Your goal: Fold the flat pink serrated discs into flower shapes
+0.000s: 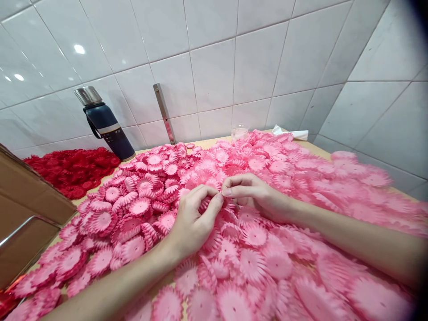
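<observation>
Pink scalloped discs, each with a small hole at its centre, lie heaped over much of the table. Above the middle of the heap, my left hand has its thumb and forefinger pinched together. My right hand meets it from the right, also in a pinch, and the fingertips of both nearly touch. Whatever lies between the fingertips is too small or hidden to name.
A red pile lies at the back left, beside a dark blue flask. A cardboard box stands at the left edge. Along the tiled wall are a metal strip, a clear cup and white paper.
</observation>
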`<state>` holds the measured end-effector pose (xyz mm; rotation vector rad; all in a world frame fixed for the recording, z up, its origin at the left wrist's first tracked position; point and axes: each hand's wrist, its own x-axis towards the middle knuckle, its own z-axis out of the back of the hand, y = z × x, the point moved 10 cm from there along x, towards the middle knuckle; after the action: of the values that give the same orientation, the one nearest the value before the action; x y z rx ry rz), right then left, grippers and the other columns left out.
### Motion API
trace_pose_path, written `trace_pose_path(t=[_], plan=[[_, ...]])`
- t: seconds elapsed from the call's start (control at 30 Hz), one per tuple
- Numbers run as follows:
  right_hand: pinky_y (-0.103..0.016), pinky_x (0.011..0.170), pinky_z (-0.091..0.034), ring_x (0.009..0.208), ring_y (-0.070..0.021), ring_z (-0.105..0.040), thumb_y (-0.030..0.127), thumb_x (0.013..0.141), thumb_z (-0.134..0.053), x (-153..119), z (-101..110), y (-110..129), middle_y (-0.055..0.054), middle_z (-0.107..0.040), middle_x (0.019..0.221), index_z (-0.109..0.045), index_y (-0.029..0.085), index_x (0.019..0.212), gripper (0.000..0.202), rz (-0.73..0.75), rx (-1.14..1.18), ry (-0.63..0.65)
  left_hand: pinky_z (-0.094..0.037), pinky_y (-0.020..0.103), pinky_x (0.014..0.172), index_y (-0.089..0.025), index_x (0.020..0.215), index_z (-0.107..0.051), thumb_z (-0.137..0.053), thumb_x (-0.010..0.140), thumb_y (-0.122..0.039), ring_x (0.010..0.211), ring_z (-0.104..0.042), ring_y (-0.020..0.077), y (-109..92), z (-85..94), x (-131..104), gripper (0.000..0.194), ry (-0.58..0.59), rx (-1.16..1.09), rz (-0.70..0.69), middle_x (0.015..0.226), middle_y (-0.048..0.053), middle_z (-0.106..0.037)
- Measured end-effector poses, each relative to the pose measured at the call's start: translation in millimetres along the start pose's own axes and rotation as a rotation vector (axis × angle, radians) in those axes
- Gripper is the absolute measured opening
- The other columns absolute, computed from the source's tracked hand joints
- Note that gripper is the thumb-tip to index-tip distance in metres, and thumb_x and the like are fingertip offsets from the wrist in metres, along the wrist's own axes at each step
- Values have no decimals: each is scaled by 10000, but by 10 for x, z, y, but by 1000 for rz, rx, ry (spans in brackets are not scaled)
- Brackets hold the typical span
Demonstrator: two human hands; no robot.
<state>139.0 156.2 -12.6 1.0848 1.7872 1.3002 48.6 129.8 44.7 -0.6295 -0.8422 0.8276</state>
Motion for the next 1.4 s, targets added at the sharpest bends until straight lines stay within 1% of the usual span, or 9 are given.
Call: trace_pose_path(t=[0.4,1.0,1.4], plan=[[-260,592,-367,610,-109,-495,273,704,-728,9,4,-11,7,-557,640,-641,154,663,153,11,-8,2,-434,252,718,-156,792,-640,-502,908,-212,738,-590,136,3,-9,7,189,6,4,0,795,22,-653],[-254,582,-359,604,-110,-503,288,700,-727,11,19,-5,3,-548,630,-637,148,660,171,28,-49,2,-405,214,716,-133,789,-633,-501,913,-188,740,-567,108,4,-17,6,190,13,4,-7,789,11,-637],[-255,570,-344,610,-111,-496,284,698,-728,19,22,2,2,-542,634,-634,150,661,168,30,-47,1,-404,209,714,-129,797,-643,-507,908,-191,740,-575,113,4,-15,7,187,13,7,-10,791,20,-652]])
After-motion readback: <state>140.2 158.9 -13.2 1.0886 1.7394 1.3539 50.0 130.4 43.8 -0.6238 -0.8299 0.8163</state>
